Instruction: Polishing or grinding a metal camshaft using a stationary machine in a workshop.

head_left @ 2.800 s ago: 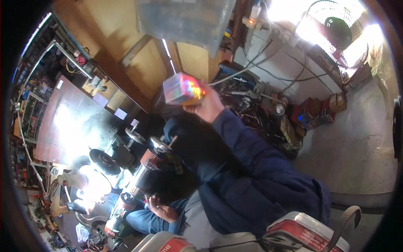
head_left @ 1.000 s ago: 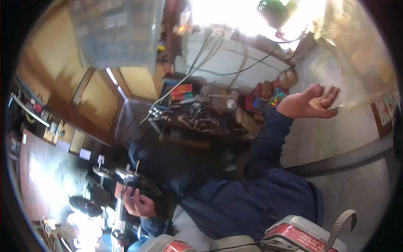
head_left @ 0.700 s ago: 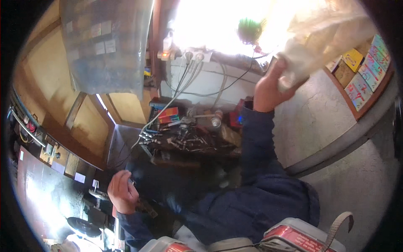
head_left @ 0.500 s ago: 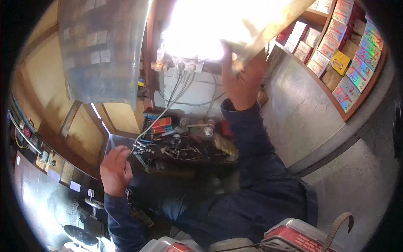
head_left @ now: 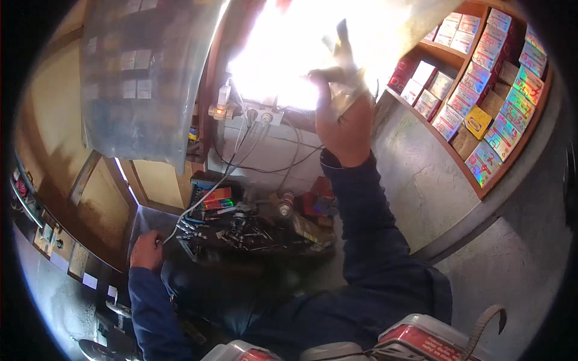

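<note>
My left hand (head_left: 146,251) is low at the left, its fingers curled around the lower end of a pale cable (head_left: 198,204). What may be at the cable's end inside the fist is hidden. My right hand (head_left: 344,120) is raised in front of a glaring window (head_left: 283,48), thumb and a finger stretched apart. Beside its palm, a pale sheet (head_left: 415,27) hangs from the upper right. Glare and blur hide whether the fingers touch that sheet.
Wall sockets (head_left: 260,116) with plugs and hanging wires sit below the window. Several metal tools (head_left: 244,231) crowd a low dark bench, with a spray can (head_left: 285,206) behind. Shelves of small boxes (head_left: 478,123) stand at right; a translucent sheet (head_left: 138,78) hangs at left.
My left hand has moved down and left with the cable trailing from it. My right hand's fingers have spread, and the pale sheet's edge has swung up and right. The view has shifted slightly.
</note>
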A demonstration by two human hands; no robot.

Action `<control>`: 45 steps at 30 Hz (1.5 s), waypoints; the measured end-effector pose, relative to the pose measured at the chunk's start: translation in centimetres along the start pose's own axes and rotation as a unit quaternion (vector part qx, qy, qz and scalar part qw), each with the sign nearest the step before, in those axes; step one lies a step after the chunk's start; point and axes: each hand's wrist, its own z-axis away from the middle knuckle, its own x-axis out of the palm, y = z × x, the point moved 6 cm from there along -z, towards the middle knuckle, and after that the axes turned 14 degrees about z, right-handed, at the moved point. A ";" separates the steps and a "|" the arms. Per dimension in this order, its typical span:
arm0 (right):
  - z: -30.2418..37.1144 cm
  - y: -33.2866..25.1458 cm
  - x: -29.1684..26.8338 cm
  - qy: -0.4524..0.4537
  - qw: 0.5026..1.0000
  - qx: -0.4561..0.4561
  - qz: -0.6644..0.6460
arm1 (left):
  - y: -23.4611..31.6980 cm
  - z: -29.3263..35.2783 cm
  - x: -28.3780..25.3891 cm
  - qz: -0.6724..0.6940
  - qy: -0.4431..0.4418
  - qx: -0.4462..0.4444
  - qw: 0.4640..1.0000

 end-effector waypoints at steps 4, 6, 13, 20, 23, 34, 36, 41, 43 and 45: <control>-0.6 -1.0 0.1 0.008 0.999 0.022 -0.045 | -3.1 1.3 -0.1 -0.002 0.003 -0.019 1.000; -0.6 -0.6 0.7 0.014 0.999 0.022 -0.034 | -4.3 0.7 0.5 0.043 -0.018 -0.040 0.998; -0.2 0.4 1.4 0.037 0.999 -0.015 -0.030 | -4.4 1.2 0.1 0.048 0.003 -0.049 0.998; -0.1 0.3 1.5 0.015 0.998 0.035 -0.047 | -4.5 1.6 0.2 -0.003 0.005 -0.076 0.997; -0.8 -0.8 1.3 0.022 0.999 -0.029 -0.023 | -5.5 1.2 0.6 0.001 -0.013 -0.065 0.998; -1.6 -0.2 1.3 0.028 0.996 -0.081 0.023 | -4.1 1.2 0.2 -0.007 -0.019 -0.069 0.997; -1.6 -0.3 1.3 0.036 0.993 -0.100 0.043 | -4.1 1.2 0.3 -0.006 -0.032 -0.092 0.995; -1.6 -0.7 1.0 0.034 0.991 -0.101 0.077 | -4.6 1.4 0.3 -0.002 -0.041 -0.099 0.994; -1.4 -0.2 1.1 0.018 0.995 -0.083 0.060 | -4.8 1.4 0.3 -0.001 -0.030 -0.084 0.996; -1.4 -0.4 0.9 0.004 0.997 -0.067 0.047 | -4.7 1.2 0.3 0.005 -0.028 -0.088 0.996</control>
